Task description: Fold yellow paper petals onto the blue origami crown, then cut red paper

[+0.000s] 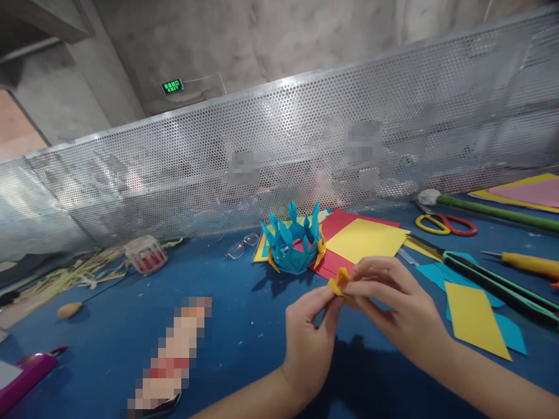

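A small folded orange-yellow paper piece [342, 283] is held above the blue table, between my two hands. My left hand [311, 334] pinches its left side between thumb and fingers. From the right, my right hand [399, 302] grips the same piece, fingertips close to those of the left. Just beyond the hands stands a ring of folded blue paper [297, 256] with pointed tips and orange parts at its sides. Behind and right of it lie yellow sheets [367, 240] and red sheets [334, 263].
Scissors [445, 224], a yellow-handled awl [528, 263], a black-and-teal tool [493, 285] and a yellow paper rectangle [476, 320] lie right. Glasses [242, 247], a plastic tub [146, 256] and a magenta tool [32, 375] are left. A perforated metal panel [196, 169] borders the table.
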Demonstrator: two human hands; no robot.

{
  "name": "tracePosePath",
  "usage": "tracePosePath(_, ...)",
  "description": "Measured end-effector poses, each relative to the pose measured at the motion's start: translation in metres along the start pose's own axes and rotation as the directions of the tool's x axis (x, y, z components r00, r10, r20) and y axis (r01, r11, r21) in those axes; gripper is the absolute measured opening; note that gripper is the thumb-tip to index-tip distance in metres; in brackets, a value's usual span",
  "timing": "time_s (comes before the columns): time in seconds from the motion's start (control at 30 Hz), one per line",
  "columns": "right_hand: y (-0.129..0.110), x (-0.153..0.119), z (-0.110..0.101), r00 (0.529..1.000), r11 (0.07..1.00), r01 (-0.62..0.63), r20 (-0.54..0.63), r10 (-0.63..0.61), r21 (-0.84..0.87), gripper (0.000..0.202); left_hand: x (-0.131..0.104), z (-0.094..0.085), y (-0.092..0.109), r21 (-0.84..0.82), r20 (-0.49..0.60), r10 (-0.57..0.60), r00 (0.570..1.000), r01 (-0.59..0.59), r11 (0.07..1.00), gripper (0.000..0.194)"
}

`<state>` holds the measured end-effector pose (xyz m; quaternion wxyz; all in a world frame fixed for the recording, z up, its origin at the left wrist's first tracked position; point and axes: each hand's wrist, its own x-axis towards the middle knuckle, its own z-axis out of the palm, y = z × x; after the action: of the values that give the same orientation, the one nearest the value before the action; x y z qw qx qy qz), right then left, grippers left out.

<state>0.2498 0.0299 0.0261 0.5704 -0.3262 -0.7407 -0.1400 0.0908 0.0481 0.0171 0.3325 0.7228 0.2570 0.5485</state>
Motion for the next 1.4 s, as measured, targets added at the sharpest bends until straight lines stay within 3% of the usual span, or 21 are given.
tracePosePath(0.53, -0.002, 0.003, -0.002, 1.0, 1.0, -0.002, 0.02, 0.001, 0.006, 0.026, 0.002, 0.001, -0.001, 0.013, -0.07, -0.002, 0.998, 0.003, 1.0, 0.029)
tracePosePath(0.83, -0.008, 0.007, -0.004, 0.976, 0.975, -0.189, 0.129, 0.174, 0.116, 0.019, 0.002, 0.0, -0.004, 0.019, -0.115, 0.011, 0.993, -0.008, 1.0, 0.032)
tracePosePath(1.1, 0.0, 0.007, 0.002, 0.881, 0.866, -0.468, 0.163, 0.444, 0.173, 0.032, 0.002, 0.0, -0.008, 0.045, -0.108, 0.026, 0.994, -0.021, 0.999, 0.028)
tracePosePath(1.2, -0.001, 0.008, 0.004, 0.837, 0.81, -0.545, 0.195, 0.511, 0.216, 0.042, 0.003, 0.0, -0.009, 0.059, -0.114, 0.027, 0.993, -0.02, 0.998, 0.029)
tracePosePath(1.4, -0.005, 0.009, 0.005, 0.766, 0.716, -0.642, 0.225, 0.602, 0.274, 0.041, 0.003, -0.002, -0.007, 0.079, -0.116, 0.043, 0.992, -0.034, 0.996, 0.031)
